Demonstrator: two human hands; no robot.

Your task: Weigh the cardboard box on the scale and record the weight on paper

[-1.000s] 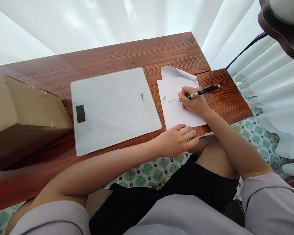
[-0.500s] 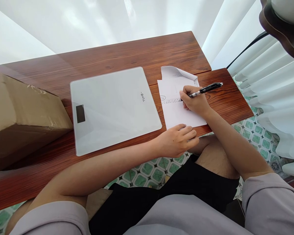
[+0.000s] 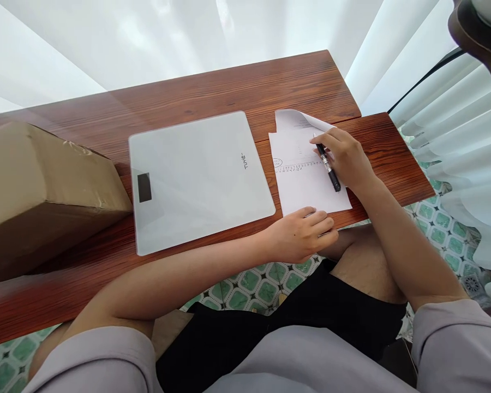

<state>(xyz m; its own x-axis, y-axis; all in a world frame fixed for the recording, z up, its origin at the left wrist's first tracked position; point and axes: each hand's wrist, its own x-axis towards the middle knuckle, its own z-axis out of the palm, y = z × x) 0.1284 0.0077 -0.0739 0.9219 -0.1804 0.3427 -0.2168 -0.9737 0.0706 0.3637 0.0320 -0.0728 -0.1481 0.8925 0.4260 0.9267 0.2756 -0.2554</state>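
**White curtains [image 3: 213, 38] are hanging beyond a wooden table [image 3: 204, 87] where a pen [image 3: 333, 179] is slanting over paper [image 3: 300, 191]**

Red-brown boards are making up the tabletop; a cardboard box [image 3: 53, 174] is sitting at the left, and a flat, pale scale [image 3: 196, 185] is lying between it and the paper. The right hand [image 3: 349, 158] is pinching the pen between thumb and fingers over the paper's right part; whether the pen is touching the sheet, I cannot tell. The left hand [image 3: 303, 233] is resting palm down by the paper's near edge, fingers loosely curled; whether it is gripping anything is not showing.

The pen is looking light, stiff and smooth, perhaps slightly slippery, so a pinch along its barrel should be holding it best. The paper is looking thin and easily creased; its far edge is curling over, so pressing on the flat near part seems safer.

The pen's long axis is running diagonally: its thin end is pointing away from the person and leftward, its thicker black end back toward the person and rightward.
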